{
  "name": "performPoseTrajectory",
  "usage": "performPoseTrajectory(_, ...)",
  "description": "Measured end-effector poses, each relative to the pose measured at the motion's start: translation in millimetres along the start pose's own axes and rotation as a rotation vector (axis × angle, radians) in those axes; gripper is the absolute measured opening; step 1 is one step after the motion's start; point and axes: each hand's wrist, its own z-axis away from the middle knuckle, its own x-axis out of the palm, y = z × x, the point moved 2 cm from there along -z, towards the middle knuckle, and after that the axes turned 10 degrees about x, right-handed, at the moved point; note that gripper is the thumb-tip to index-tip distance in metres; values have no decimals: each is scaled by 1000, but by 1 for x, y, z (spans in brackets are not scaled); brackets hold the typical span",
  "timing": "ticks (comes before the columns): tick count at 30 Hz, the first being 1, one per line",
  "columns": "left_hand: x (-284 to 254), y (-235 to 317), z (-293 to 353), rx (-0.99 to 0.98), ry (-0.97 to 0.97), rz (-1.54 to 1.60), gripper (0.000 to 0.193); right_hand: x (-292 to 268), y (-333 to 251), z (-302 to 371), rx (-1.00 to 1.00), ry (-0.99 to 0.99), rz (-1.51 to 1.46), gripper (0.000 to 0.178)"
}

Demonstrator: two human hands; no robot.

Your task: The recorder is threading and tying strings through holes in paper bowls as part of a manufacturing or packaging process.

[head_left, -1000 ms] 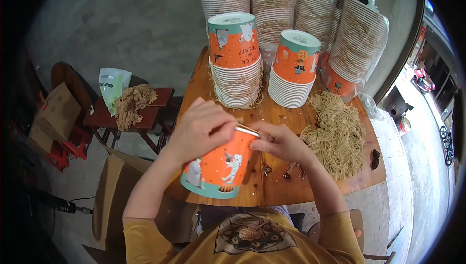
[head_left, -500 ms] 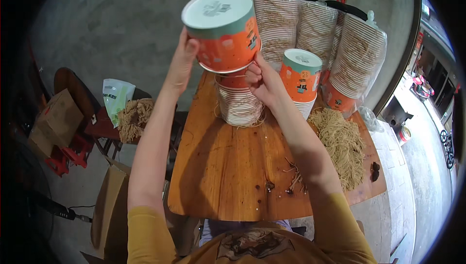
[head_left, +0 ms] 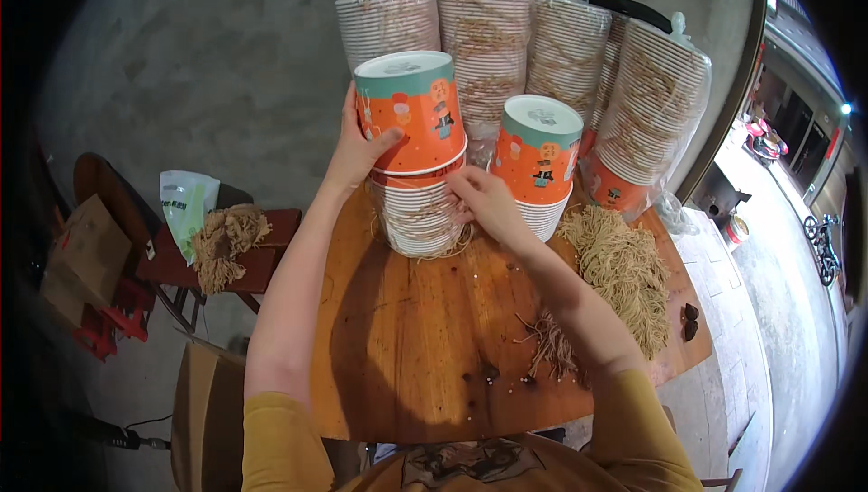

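Orange paper cup (head_left: 411,112), upside down, sits atop a stack of cups (head_left: 420,212) on the wooden table (head_left: 425,347); the left hand (head_left: 357,153) is wrapped around the cup's side at 9 o'clock, the right hand (head_left: 479,203) curled with fingertips on the stack at 3 o'clock. Loose straw-coloured noodles (head_left: 624,270) lie at 3 o'clock of the stack, a second cup stack (head_left: 538,162) just right of it. Bagged cup columns (head_left: 524,49) stand at 12 o'clock, farthest back.

The cup (head_left: 411,112) looks like printed paper with a slight sheen, as does the second cup (head_left: 536,150). The table (head_left: 434,329) is varnished wood, smooth and faintly glossy (grain showing). The noodles (head_left: 624,270) look dry, rough and matt. The sleeves (head_left: 561,40) are thin clear plastic, glossy and crinkled.
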Motion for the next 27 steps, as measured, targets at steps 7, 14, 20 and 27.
performPoseTrajectory(7, -10, -26, 17, -36, -20, -135, 116, -62, -80, 5, -876, 788, 1173, 43)
performPoseTrajectory(14, -4, -27, 35, -47, 23, -83, 101, -111, -81, -39, -345, 518, 1348, 61)
performPoseTrajectory(20, -7, -14, 102, -23, 219, -402, 68, -104, -87, -27, -470, 582, 1142, 55)
performPoseTrajectory(27, 15, 10, 142, 22, 309, -499, 38, -118, -131, -2, -702, 796, 1119, 45)
